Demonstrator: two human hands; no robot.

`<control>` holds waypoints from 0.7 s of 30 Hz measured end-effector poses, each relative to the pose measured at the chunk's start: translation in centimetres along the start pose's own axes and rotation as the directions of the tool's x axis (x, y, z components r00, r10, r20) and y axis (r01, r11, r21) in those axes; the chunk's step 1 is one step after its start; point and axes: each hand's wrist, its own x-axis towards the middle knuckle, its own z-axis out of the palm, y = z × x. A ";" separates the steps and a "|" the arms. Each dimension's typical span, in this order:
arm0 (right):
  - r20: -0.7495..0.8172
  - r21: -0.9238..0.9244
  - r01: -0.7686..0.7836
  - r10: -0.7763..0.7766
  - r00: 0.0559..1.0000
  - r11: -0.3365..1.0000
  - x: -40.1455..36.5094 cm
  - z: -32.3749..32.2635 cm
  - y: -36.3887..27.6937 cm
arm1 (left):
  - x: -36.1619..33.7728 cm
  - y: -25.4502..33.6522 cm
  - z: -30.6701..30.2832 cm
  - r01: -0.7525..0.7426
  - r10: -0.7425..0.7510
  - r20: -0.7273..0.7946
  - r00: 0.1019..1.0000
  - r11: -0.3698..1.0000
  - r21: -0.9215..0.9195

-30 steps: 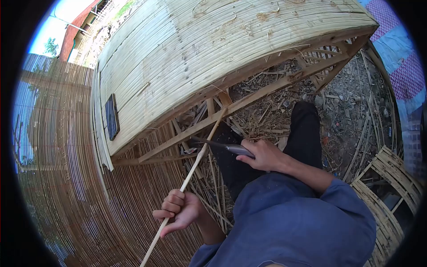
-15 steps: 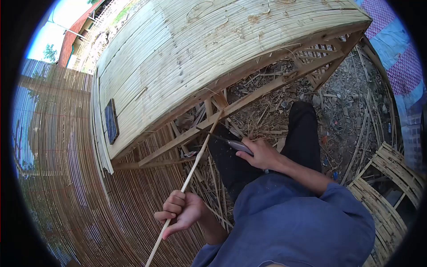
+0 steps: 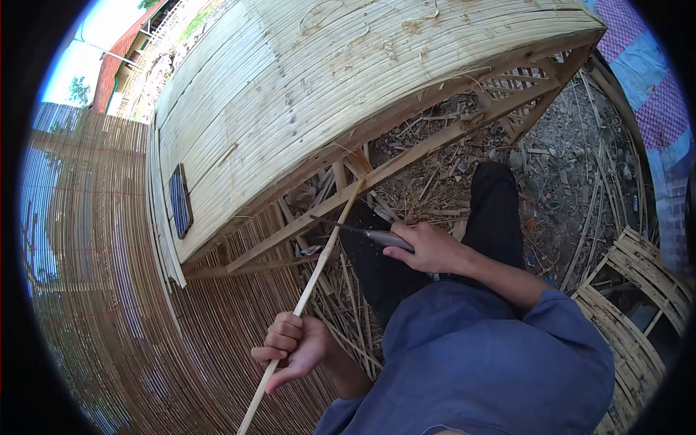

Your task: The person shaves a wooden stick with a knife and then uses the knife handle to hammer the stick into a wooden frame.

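Note:
A long, pale bamboo strip (image 3: 313, 279) slants from the lower left up to the wooden crossbar (image 3: 420, 150) of the table, its upper end touching the bar. My left hand (image 3: 293, 348) is wrapped round the lower part of this strip. The fingers of my right hand (image 3: 424, 248) are closed on the handle of a knife (image 3: 377, 237). Its thin dark blade points left and crosses the strip below the crossbar; whether the edge bites into the strip cannot be made out.
The slatted bamboo tabletop (image 3: 290, 109) bears shavings and a phone (image 3: 180, 201) at its left edge. A bamboo screen (image 3: 101, 275) stands left. Scraps litter the ground. Curved slatted panels (image 3: 623, 326) lie at right, below a checked cloth (image 3: 645, 80).
The knife and my right hand have shifted slightly down along the strip, with the blade reaching farther left across it. My left hand keeps its hold in nearly the same place.

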 end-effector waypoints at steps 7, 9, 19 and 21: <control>0.001 -0.052 0.138 -0.138 0.990 0.989 0.5 2.2 1.5 | -0.5 0.6 -0.2 0.032 -0.022 0.179 0.984 0.998 -0.055; -0.099 0.022 -0.006 0.008 0.995 1.000 1.0 2.7 3.1 | -1.2 0.9 -0.5 0.023 -0.019 0.121 0.992 0.999 -0.036; -0.096 -0.192 0.276 -0.298 0.950 0.942 -0.2 2.9 3.1 | -1.7 0.8 -0.9 0.004 -0.004 0.039 0.999 1.000 -0.017; -0.191 -0.149 -0.030 0.001 0.982 0.988 1.4 3.1 5.7 | -2.0 1.1 -0.9 0.001 0.000 0.063 0.998 1.000 -0.014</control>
